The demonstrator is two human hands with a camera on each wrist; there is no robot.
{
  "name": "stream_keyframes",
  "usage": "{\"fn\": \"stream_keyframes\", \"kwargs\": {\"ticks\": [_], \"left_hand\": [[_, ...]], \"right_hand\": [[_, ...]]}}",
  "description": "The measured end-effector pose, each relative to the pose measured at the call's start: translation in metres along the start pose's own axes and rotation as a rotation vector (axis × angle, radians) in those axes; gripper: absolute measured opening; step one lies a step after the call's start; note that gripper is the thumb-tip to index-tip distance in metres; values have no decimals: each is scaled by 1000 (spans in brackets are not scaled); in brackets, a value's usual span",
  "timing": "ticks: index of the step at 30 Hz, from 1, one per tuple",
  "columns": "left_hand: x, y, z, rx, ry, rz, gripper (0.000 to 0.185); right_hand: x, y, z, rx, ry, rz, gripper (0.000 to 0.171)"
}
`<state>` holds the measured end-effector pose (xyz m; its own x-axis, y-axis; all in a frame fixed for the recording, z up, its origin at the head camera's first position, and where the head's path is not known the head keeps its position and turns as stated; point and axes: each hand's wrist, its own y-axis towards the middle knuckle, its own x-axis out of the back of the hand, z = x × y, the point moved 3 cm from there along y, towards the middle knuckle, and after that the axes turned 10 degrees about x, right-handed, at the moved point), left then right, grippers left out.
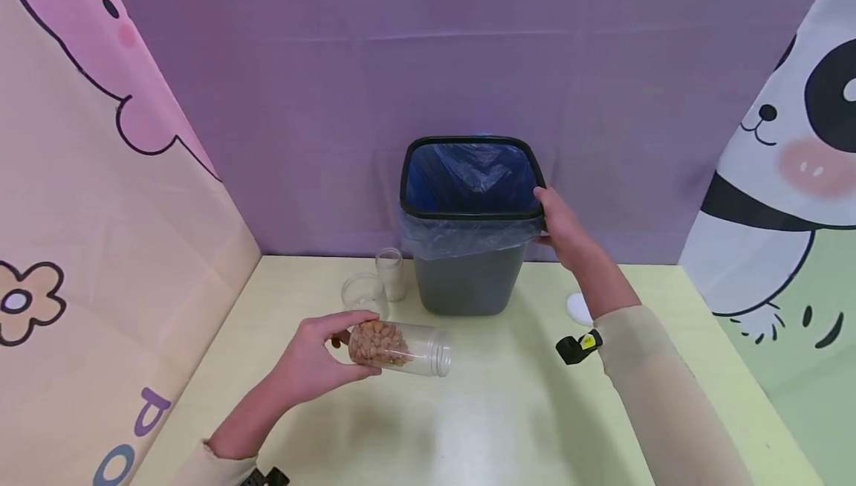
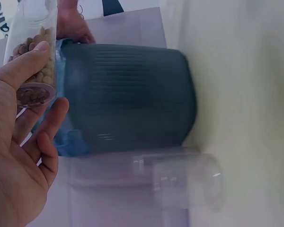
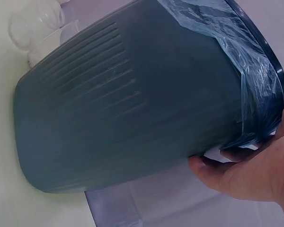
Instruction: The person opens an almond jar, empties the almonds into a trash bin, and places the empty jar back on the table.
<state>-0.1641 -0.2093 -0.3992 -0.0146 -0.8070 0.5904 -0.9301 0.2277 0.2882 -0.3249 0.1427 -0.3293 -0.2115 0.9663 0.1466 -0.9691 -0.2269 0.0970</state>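
Right grip curls its fingers on the rim of the grey bin by the desk's far edge; left grip wraps around the lidless nut jar, lying sideways mid-desk.

Staged recording booth, not a lived-in room. A pale yellow bench is enclosed by hung cloth: a plain purple backdrop, a pink cartoon sheet on the left, a panda-print sheet on the right.
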Motion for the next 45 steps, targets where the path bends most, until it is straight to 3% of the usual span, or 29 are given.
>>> {"fn": "stream_keyframes", "kwargs": {"ticks": [8,15,26,33,40,45], "left_hand": [[27,33,-33,-98,55,40,65],[47,63,-60,-165,78,26,64],[68,117,-75,-242,153,-24,62],[79,151,-87,-206,283,-61,63],[74,166,-95,-144,328,-31,65],[72,178,-100,-128,429,-21,67]], "right_hand": [[4,-6,-8,-17,-26,2,63],[4,-10,-13,12,-24,8,63],[6,-16,-16,12,-32,-8,63],[4,-13,-9,23,-46,-7,63],[-1,-14,-10,6,-82,0,63],[-5,-14,-11,7,-76,-5,64]]}}
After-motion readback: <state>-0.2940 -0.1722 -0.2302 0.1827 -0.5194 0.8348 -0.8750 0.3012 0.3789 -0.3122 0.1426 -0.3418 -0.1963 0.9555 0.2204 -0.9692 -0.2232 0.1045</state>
